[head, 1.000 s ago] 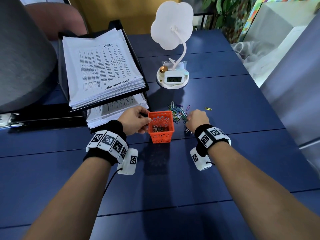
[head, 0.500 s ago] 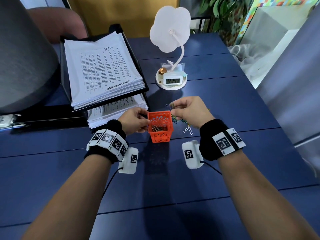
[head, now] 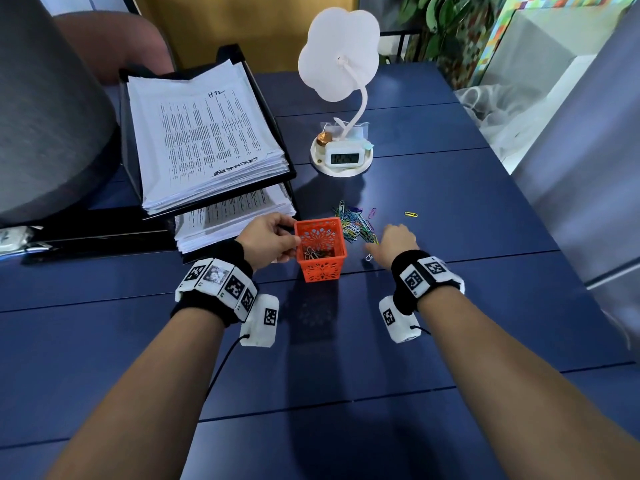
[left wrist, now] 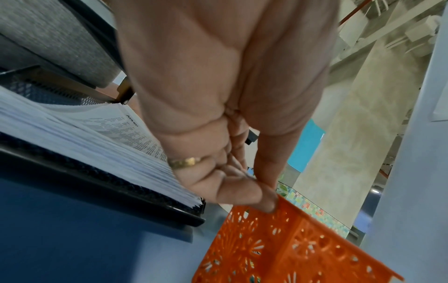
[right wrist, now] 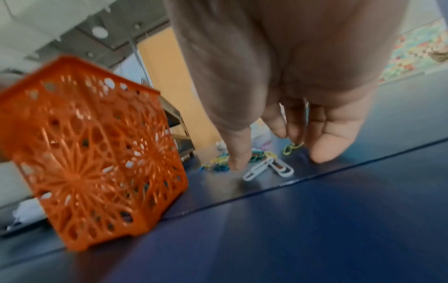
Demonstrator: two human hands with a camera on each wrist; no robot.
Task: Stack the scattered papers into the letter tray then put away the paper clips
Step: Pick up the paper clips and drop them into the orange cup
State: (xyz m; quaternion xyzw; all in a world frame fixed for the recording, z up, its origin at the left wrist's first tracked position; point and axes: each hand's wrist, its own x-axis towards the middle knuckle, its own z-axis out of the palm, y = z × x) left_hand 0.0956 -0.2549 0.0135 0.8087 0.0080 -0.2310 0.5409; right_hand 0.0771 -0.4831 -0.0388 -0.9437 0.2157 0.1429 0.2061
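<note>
Looking from the head view, the left hand has its grip closed on the orange basket while the right hand reaches the paper clips on the blue surface; papers already fill the letter tray. In the left wrist view, fingers pinch the rim. In the right wrist view, fingers hang apart, empty; gathering several clips together seems best.

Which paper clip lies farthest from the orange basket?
The lone yellow paper clip. It lies by itself on the blue table, beyond and right of the right hand, apart from the colourful pile beside the orange basket.
</note>
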